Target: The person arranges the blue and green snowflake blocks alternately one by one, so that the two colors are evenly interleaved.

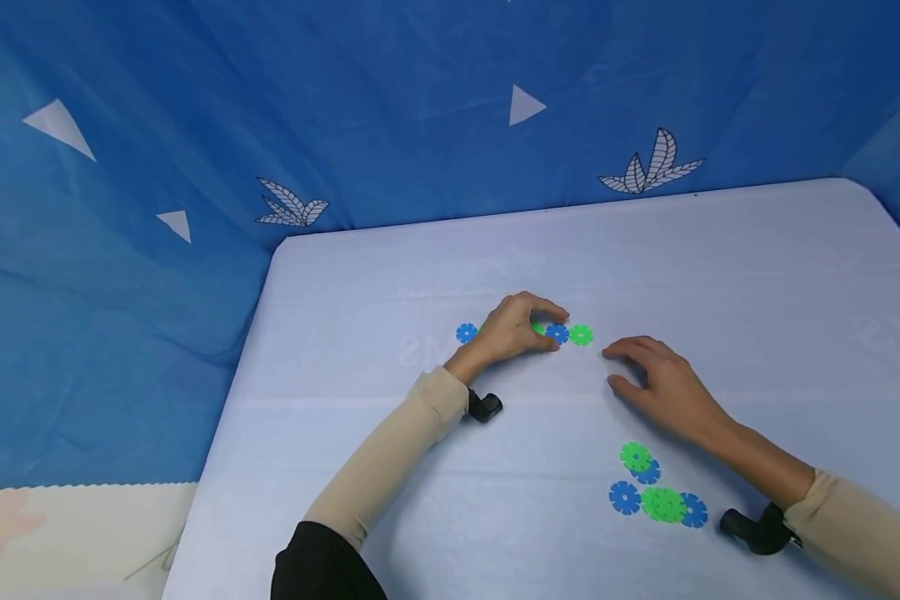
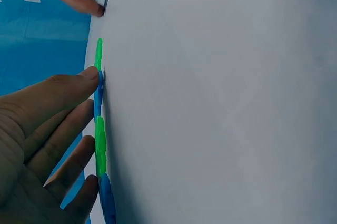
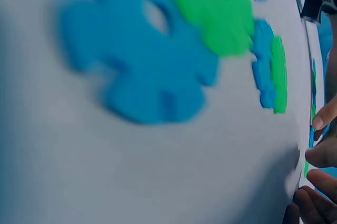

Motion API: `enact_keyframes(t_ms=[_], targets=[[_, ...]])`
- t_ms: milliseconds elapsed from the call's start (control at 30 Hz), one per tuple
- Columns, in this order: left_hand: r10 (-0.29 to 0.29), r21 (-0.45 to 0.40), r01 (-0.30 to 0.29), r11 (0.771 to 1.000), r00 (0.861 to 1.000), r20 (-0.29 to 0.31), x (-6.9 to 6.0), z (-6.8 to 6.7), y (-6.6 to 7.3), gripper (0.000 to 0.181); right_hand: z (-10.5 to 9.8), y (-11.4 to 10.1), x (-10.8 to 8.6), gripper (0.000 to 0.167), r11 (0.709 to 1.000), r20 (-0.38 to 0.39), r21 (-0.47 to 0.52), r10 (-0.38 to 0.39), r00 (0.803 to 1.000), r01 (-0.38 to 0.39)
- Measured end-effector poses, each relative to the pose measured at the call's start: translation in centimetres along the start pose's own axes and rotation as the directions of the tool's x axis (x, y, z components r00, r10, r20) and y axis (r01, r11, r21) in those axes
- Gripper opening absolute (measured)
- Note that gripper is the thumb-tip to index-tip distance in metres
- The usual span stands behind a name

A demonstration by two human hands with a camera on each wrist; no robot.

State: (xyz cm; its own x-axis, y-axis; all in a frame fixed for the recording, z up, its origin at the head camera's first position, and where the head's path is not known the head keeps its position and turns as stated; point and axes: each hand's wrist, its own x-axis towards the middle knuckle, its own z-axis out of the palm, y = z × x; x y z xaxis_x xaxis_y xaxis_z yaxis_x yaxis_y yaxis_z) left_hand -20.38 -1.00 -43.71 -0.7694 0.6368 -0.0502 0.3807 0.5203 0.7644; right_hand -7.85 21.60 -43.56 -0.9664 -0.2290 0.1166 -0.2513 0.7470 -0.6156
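A row of alternating blue and green notched snowflake building discs lies across the white table. My left hand (image 1: 508, 327) is over the row, pinching a blue disc (image 1: 557, 334) between thumb and forefinger; its other fingers rest along the row in the left wrist view. One green disc (image 1: 581, 335) forms the right end and a blue disc (image 1: 467, 333) the left end. The hand hides the middle of the row. My right hand (image 1: 671, 383) hovers right of the green end, thumb and fingers bent apart with nothing between them.
Loose discs lie nearer the front: a green disc (image 1: 635, 456) overlapping a blue one (image 1: 648, 473), another blue disc (image 1: 625, 497), overlapping green discs (image 1: 667, 505) and a blue disc (image 1: 694, 511). The white table (image 1: 330, 333) meets a blue curtain (image 1: 420, 108) at the back.
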Motion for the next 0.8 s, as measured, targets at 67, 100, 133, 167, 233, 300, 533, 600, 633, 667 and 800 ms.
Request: enact_keyframes(t_ms=[67,100,133,167,233,300,533,600,633,667,800], targets=[[0.006,-0.003,-0.006,1.000,1.000,-0.002,0.0,0.0,0.1,0.040,-0.2,0.0,-1.0,0.037,1.000,0.006,-0.004,-0.003,1.000,0.003],[0.007,-0.002,-0.007,1.000,1.000,-0.002,0.0,0.0,0.2,0.040,-0.4,0.0,-1.6,0.038,1.000,0.009,-0.008,-0.004,1.000,0.004],[0.007,-0.001,-0.007,1.000,1.000,-0.003,0.0,0.0,0.3,0.041,-0.5,0.0,-2.1,0.039,1.000,0.012,-0.015,-0.005,1.000,0.005],[0.007,0.002,-0.007,1.000,1.000,-0.003,0.0,0.0,0.4,0.041,-0.6,-0.1,-2.7,0.040,1.000,0.016,-0.022,-0.005,1.000,0.005],[0.008,0.010,-0.008,1.000,1.000,-0.004,0.0,0.0,0.5,0.041,-0.8,-0.1,-3.7,0.041,0.999,0.019,-0.034,-0.006,1.000,0.007],[0.009,0.023,-0.009,1.000,1.000,-0.005,0.0,0.1,0.6,0.042,-0.9,-0.1,-4.6,0.043,0.999,0.019,-0.040,-0.008,1.000,0.009],[0.034,0.031,-0.034,0.999,0.999,-0.002,0.3,0.4,0.9,0.042,-1.2,-0.2,-7.4,0.045,0.999,0.008,-0.046,-0.018,1.000,0.018],[0.041,0.023,-0.042,0.999,0.999,0.005,0.4,0.5,1.1,0.042,-1.3,-0.3,-8.1,0.046,0.998,0.003,-0.054,-0.026,1.000,0.026],[0.045,0.017,-0.045,0.999,0.999,0.008,0.5,0.6,1.2,0.041,-1.3,-0.3,-8.4,0.046,0.998,0.000,-0.059,-0.031,1.000,0.031],[0.048,0.012,-0.048,0.999,0.999,0.012,0.5,0.7,1.2,0.041,-1.3,-0.4,-8.6,0.046,0.997,-0.005,-0.064,-0.033,0.999,0.032],[0.051,0.014,-0.051,0.999,0.999,0.019,0.9,1.1,1.5,0.041,-1.4,-0.5,-9.6,0.047,0.996,-0.014,-0.090,-0.030,0.999,0.028]])
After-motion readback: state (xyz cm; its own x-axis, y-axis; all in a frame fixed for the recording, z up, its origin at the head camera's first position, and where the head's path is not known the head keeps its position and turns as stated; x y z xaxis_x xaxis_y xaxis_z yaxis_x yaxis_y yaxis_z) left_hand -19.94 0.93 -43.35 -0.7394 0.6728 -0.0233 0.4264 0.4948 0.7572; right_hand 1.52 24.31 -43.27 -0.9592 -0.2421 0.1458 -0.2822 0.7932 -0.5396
